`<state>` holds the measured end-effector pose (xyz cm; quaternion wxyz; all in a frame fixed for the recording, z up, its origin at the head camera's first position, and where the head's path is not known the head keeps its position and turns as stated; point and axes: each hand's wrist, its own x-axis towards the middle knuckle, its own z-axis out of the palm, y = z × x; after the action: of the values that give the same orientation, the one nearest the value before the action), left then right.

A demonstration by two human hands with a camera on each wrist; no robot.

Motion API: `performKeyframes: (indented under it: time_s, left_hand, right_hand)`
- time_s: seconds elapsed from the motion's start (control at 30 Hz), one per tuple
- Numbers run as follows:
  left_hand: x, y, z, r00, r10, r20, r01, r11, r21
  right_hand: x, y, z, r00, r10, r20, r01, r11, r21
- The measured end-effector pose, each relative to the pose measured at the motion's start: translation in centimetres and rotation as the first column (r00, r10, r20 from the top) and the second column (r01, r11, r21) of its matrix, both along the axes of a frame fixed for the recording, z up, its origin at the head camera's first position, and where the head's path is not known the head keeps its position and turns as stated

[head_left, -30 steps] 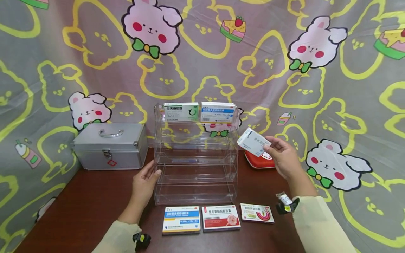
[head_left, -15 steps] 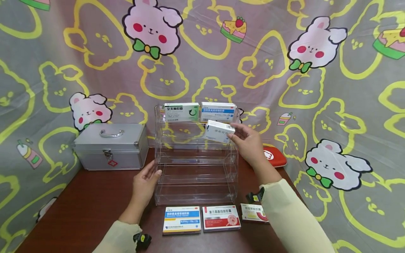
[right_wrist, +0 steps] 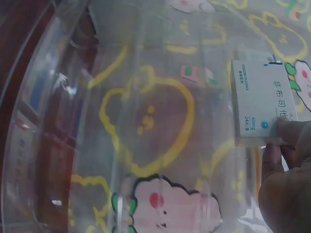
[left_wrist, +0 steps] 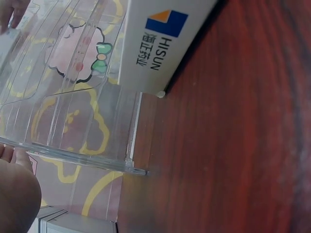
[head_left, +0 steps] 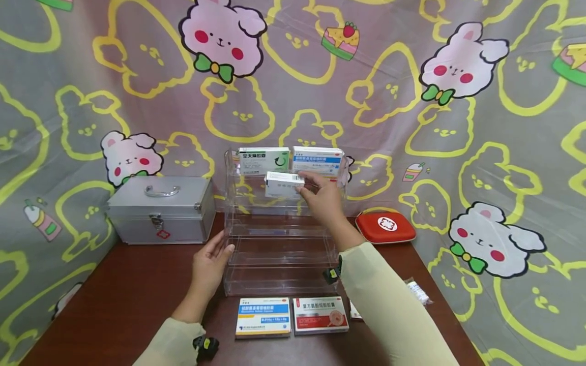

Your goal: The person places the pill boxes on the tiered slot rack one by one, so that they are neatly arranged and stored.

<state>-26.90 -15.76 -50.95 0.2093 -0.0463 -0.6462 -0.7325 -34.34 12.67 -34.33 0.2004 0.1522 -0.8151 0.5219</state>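
A clear stepped display rack stands on the table. My left hand holds its left side edge, thumb toward the front; part of the fingers is hidden. My right hand pinches a small white medicine box by its right end, in front of the rack's upper tiers. The right wrist view shows this medicine box with its printed face, thumb on the face. On the top tier stand a green-and-white medicine box and a blue-and-white medicine box, the latter partly covered by my right hand.
Before the rack lie a blue-and-yellow medicine box and a red-and-white one; another is mostly hidden by the right sleeve. A silver case stands left, a red pouch right. A small clear packet lies far right.
My right hand has carried the white medicine box leftward from right of the rack to in front of its upper tiers, and levelled it. My left hand has stayed at the rack's side.
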Motion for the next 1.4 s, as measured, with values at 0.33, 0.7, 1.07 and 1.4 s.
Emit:
performKeyframes:
  time_s: [0.33, 0.7, 1.07, 1.4]
  left_hand:
    - [0.0, 0.0, 0.1, 1.000, 0.015, 0.009, -0.015, 1.000, -0.015]
    - [-0.1, 0.1, -0.4, 1.000, 0.015, 0.003, -0.015, 1.000, -0.028]
    - [-0.2, 0.1, -0.3, 1.000, 0.019, -0.001, -0.019, 0.999, -0.026]
    - [-0.2, 0.1, -0.4, 1.000, 0.029, -0.006, -0.029, 0.999, -0.031]
  right_hand:
    - [-0.8, -2.9, -0.8, 1.000, 0.004, -0.027, -0.004, 1.000, -0.001]
    - [-1.2, -5.1, -1.5, 1.000, 0.008, 0.016, -0.009, 0.996, 0.084]
    - [-1.7, -6.5, -1.7, 0.997, 0.076, -0.026, -0.074, 0.995, 0.063]
    - [-2.0, -6.4, -1.8, 0.997, 0.077, -0.023, -0.075, 0.994, 0.083]
